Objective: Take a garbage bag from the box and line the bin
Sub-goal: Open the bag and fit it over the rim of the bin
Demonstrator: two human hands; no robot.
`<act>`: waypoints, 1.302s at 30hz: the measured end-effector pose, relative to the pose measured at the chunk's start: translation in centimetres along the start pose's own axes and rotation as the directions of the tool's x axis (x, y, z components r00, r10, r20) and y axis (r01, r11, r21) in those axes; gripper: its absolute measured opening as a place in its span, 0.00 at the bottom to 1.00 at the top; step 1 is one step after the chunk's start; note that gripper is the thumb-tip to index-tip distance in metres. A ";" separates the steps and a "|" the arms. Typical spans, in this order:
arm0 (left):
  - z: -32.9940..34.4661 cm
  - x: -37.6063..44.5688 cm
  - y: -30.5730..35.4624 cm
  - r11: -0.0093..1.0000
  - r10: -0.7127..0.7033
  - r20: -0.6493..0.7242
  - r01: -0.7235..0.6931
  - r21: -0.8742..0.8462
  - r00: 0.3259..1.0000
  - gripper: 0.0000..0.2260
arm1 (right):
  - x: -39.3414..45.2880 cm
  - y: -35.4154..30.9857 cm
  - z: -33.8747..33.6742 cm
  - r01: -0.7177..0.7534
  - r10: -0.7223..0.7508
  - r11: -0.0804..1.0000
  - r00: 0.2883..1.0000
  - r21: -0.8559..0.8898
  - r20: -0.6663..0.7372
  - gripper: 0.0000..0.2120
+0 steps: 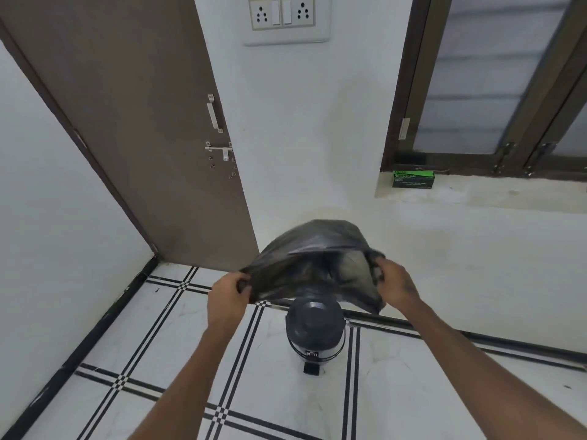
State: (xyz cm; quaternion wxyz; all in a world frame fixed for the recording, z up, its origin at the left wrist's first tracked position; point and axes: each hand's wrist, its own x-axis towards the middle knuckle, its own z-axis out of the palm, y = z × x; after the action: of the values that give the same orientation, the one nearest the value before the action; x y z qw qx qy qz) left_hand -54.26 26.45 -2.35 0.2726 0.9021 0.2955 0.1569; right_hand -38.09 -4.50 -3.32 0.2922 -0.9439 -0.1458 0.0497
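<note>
The left hand [226,295] pinches one edge of the garbage bag [313,249] between thumb and curled fingers; the right hand [395,285] clenches the opposite edge the same way, a bunch of dark film gathered in its fist; the two grips sit well apart, which seems meant to stretch the mouth wide and let air billow the body outward, away from the person. The bag hangs in the air between the hands, its open mouth facing the camera and its closed end puffed up toward the wall; held so, it looks ready to be lowered.

Directly below stands the bin [314,325] on the tiled floor [152,328], a small dark pedal type with its pedal toward the person; its lid appears to be down, so I judge it must be raised before the bag can go in, and lining has not begun. The box [413,179], green and black, rests on the window ledge [476,192] up to the right, well apart from the bin; a brown door [143,122] stands to the left.
</note>
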 end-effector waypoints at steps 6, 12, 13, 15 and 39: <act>0.8 -0.2 -1.0 0.993 0.033 0.058 -0.039 0.109 0.998 0.14 | 0.8 1.1 -0.6 -0.061 0.061 0.998 0.997 0.006 -0.048 0.13; 0.5 -0.2 -2.0 0.947 0.005 0.307 -0.103 0.304 0.952 0.16 | 0.7 2.9 -0.4 -0.101 0.104 0.994 0.991 -0.039 0.085 0.20; 0.7 -0.1 -2.0 0.944 0.027 0.403 -0.156 0.290 0.915 0.17 | 0.8 2.9 -0.3 -0.095 0.100 0.995 0.984 -0.040 0.150 0.20; 1.2 -0.2 -1.5 0.964 0.086 0.503 -0.198 0.175 0.860 0.16 | 1.0 2.3 -0.3 -0.049 0.058 0.998 0.973 -0.043 0.222 0.18; 3.0 1.9 -2.7 0.901 -0.185 0.224 0.074 0.427 0.957 0.09 | 8.0 4.2 1.2 0.046 -0.037 0.998 0.975 -0.035 0.221 0.21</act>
State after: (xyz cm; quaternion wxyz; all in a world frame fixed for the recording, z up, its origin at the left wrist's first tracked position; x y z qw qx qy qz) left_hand -52.62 28.26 -6.13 0.1213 0.9301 0.3434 -0.0472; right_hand -29.67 -4.72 -6.72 0.2564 -0.9349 -0.1981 0.1450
